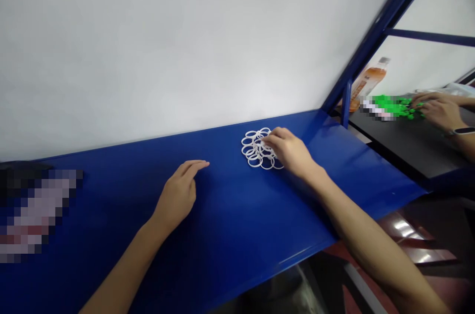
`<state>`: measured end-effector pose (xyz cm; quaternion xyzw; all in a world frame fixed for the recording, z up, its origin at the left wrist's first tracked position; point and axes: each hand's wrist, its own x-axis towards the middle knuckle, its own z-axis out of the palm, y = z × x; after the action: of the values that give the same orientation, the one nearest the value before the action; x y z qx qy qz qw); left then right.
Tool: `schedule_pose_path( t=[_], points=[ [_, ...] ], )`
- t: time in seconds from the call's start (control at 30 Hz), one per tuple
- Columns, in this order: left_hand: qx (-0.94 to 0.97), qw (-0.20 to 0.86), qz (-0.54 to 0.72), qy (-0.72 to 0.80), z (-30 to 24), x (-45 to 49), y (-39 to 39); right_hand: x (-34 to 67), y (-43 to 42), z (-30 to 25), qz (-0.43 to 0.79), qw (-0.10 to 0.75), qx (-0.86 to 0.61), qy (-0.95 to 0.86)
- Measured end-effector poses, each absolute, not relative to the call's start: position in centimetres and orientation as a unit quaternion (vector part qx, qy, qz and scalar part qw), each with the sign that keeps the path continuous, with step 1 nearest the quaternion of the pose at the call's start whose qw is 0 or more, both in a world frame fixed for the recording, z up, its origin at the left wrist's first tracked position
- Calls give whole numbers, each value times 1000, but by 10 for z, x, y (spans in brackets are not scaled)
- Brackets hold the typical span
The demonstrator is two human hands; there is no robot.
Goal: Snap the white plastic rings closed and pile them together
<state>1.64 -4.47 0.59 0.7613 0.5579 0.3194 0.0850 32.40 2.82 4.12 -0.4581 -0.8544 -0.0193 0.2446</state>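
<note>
A cluster of thin white plastic rings [255,161], overlapping and apparently joined, lies flat on the blue tabletop [230,235]. My right hand [289,151] comes over the cluster from the right, and its thumb and fingertips are pinched on a white ring near the middle. The palm and fingers hide part of the right side of the rings. To the left of the cluster, my left hand [178,193] hovers low over the table. Its fingers are stretched forward, apart from the rings, and nothing is in it.
Behind the table rises a white wall [166,47]; a blue metal frame [371,42] stands at the right. At the neighbouring black table [404,146], a co-worker's hands [440,111] handle small green pieces [408,106] beside an orange-filled bottle [369,81]. A blurred-out packet [44,210] lies at left.
</note>
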Motion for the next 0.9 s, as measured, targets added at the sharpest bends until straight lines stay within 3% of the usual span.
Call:
schedule_pose_path(
  t=[0.47, 0.73, 0.9],
  points=[
    [762, 113, 314, 555, 11, 16, -45, 367, 54, 39, -27, 212, -537, -816],
    [767, 36, 181, 615, -15, 13, -38, 356, 46, 46, -56, 249, -536, -805],
    [766, 48, 140, 626, -21, 11, -37, 351, 48, 41, -62, 299, -526, -794]
  ],
)
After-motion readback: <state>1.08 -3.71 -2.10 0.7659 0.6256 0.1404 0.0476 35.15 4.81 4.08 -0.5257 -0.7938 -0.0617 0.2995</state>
